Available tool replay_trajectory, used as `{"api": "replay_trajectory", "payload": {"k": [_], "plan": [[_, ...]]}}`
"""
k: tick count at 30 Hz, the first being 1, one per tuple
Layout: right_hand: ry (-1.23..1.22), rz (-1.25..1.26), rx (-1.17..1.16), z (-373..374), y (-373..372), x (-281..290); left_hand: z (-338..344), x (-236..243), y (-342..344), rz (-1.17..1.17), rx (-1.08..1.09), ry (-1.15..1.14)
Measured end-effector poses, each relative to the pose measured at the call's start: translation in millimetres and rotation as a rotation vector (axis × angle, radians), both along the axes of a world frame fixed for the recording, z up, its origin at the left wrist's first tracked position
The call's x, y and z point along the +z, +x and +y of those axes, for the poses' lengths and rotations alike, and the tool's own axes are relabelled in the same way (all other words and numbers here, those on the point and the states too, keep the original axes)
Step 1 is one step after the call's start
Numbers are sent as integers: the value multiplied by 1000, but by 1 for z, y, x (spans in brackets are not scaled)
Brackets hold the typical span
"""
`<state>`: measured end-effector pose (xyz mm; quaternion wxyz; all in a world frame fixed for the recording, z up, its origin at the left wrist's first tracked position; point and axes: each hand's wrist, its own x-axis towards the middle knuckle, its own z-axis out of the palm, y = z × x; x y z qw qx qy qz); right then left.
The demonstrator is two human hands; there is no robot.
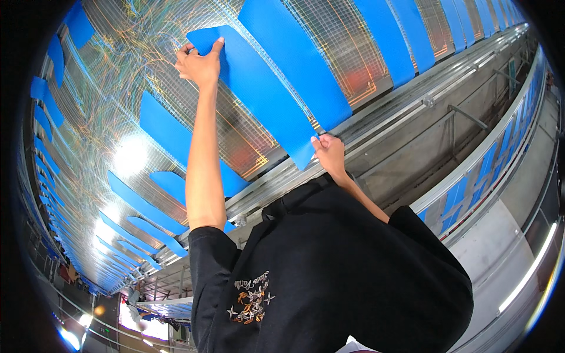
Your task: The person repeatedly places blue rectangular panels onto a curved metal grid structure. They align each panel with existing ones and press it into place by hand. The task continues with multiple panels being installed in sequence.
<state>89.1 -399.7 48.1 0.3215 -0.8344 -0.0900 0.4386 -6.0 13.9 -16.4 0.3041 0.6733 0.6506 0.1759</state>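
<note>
A long blue sheet piece [253,82] lies on a glossy table surface [106,88] covered in many fine coloured lines. My left hand [199,63] grips this piece near its upper left corner, thumb on top and fingers curled at the edge. My right hand [328,152] pinches the same piece at its lower end, by the table's near edge, where the corner hangs slightly over the metal rail. Another wide blue piece [294,59] lies just to the right, with a thin strip of printed surface between the two.
More blue pieces [388,41] line the table to the right and left. Along the near edge runs a metal rail [429,100]; past it are a concrete walkway [406,153] with steel supports and a second table [471,182] bearing blue pieces.
</note>
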Motion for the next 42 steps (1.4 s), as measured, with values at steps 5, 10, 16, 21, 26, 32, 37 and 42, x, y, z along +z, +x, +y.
{"api": "replay_trajectory", "payload": {"k": [5,10,16,21,26,32,37,42], "plan": [[-12,-37,24,2,0,3,2,-14,-6,-126,30,4],[-16,-61,29,-4,0,-7,-5,1,4,3,34,68],[13,-26,-28,3,-1,1,-7,4,6,24,32,110],[34,-38,-3,-5,-2,-12,-6,6,4,25,24,105],[32,-38,18,-13,-2,-16,-15,12,4,-13,64,169],[-45,-16,87,1,6,0,-36,39,23,102,-20,468],[-94,57,36,12,6,11,-97,32,10,88,-775,322],[-124,58,83,1,9,3,-54,28,-9,176,-997,300]]}}
